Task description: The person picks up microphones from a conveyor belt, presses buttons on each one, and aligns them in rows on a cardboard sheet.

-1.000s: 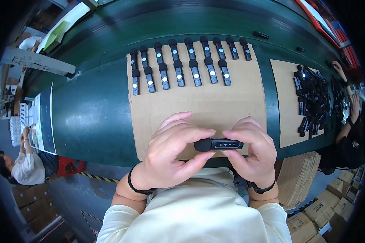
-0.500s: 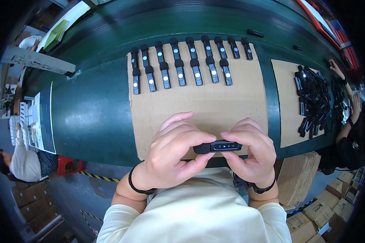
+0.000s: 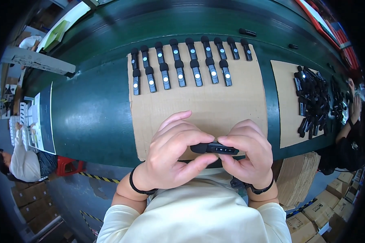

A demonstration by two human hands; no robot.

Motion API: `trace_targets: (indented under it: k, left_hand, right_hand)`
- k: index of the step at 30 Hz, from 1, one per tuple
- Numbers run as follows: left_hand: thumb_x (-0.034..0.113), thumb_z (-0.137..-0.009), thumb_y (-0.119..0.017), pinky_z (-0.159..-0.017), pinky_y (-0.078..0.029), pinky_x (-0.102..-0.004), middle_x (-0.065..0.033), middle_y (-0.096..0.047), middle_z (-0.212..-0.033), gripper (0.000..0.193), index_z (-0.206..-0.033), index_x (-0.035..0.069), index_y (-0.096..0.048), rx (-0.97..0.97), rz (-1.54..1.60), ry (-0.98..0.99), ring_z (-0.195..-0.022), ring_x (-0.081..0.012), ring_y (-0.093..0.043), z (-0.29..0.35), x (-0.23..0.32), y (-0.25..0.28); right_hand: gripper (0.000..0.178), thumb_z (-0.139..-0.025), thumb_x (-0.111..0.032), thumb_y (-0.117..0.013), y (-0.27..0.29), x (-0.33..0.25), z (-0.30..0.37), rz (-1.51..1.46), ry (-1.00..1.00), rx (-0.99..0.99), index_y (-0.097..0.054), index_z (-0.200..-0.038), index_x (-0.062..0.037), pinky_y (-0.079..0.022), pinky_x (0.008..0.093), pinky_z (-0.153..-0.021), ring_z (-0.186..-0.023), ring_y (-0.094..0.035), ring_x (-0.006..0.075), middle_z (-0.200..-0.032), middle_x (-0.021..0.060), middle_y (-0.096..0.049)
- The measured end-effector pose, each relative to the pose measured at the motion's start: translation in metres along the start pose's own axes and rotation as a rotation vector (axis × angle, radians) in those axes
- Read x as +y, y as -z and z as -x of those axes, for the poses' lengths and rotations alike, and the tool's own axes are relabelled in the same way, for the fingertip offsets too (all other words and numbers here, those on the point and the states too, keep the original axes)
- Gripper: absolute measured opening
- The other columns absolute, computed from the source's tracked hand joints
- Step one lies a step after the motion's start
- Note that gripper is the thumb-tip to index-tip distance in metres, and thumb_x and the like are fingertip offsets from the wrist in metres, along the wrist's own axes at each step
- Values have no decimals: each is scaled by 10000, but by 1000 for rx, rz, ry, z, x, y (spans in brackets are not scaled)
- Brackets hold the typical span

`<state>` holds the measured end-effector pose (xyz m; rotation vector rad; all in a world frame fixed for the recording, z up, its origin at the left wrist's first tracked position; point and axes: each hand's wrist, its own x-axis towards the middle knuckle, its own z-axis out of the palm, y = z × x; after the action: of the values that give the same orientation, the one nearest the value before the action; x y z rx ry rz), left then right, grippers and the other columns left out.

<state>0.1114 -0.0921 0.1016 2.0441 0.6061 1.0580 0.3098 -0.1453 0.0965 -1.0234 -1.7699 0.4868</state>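
A black clip-on microphone [image 3: 225, 150] with a foam tip lies sideways between my two hands, above the cardboard's near edge. Its foam end points left, and small marks show on the side facing up. My right hand [image 3: 249, 154] pinches the body between thumb and forefinger. With its forefinger and thumb closed round the foam end, my left hand [image 3: 172, 152] also touches the microphone. Beyond my hands, two rows of similar microphones [image 3: 180, 75] lie on a cardboard sheet [image 3: 198, 101], foam ends away from me, each with a pale round spot.
To the right, a heap of black microphones [image 3: 312, 97] covers part of a second cardboard sheet [image 3: 286, 109]. Two black devices [image 3: 247, 32] lie on the far green surface [image 3: 150, 24]. Another person's arm [image 3: 355, 107] is at the right edge; a seated person [image 3: 26, 162] is at left.
The held microphone has tilted, its right end lower, and shifted slightly left with my right hand. The two devices on the far green surface have slid left. The other person's hand at right has drawn back.
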Motion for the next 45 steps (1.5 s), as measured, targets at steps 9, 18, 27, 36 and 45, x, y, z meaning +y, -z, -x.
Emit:
trace_targets:
  k: [9, 18, 27, 36, 45]
  left_hand:
    - [57, -730, -778, -1012, -403, -531, -91, -668, -918, 285, -980, 53, -642, 31, -92, -36, -867, -256, -650, 2, -2, -1]
    - [42, -675, -782, -965, -417, -523, -101, -619, -1027, 296, -938, 62, -647, -30, -175, 29, -924, -281, -606, 1, -3, -8]
    - [33, -708, -763, -926, -462, -437, -131, -626, -1071, 260, -941, 36, -648, -13, -191, 124, -962, -303, -610, 16, -10, 25]
    - [32, -791, -694, -895, -462, -354, -153, -619, -1098, 157, -930, 2, -627, 182, -191, 284, -1004, -258, -597, 31, -20, 47]
    - [10, -768, -715, -860, -485, -354, -154, -628, -1084, 183, -933, 11, -635, 211, -252, 278, -981, -272, -619, 30, -23, 57]
  right_hand:
    - [417, -689, 67, -763, -2, 8, 5, -149, -45, 62, -631, -1075, -19, -502, 336, -678, -768, -628, 265, -916, 124, -664]
    - [392, -698, 78, -744, 1, -2, 2, -123, -34, 40, -620, -1054, -26, -525, 353, -726, -846, -659, 282, -991, 134, -682]
    - [266, -751, 75, -666, 54, 12, -9, 187, -77, -149, -610, -996, -13, -525, 363, -792, -937, -668, 303, -1010, 166, -682]
    - [257, -750, 70, -680, 74, 79, -44, 539, -2, -278, -599, -980, -11, -533, 373, -825, -979, -640, 328, -1074, 145, -654]
    - [198, -741, 24, -694, 63, 94, -41, 565, 67, -429, -611, -913, -28, -519, 396, -797, -954, -614, 323, -1070, 125, -613]
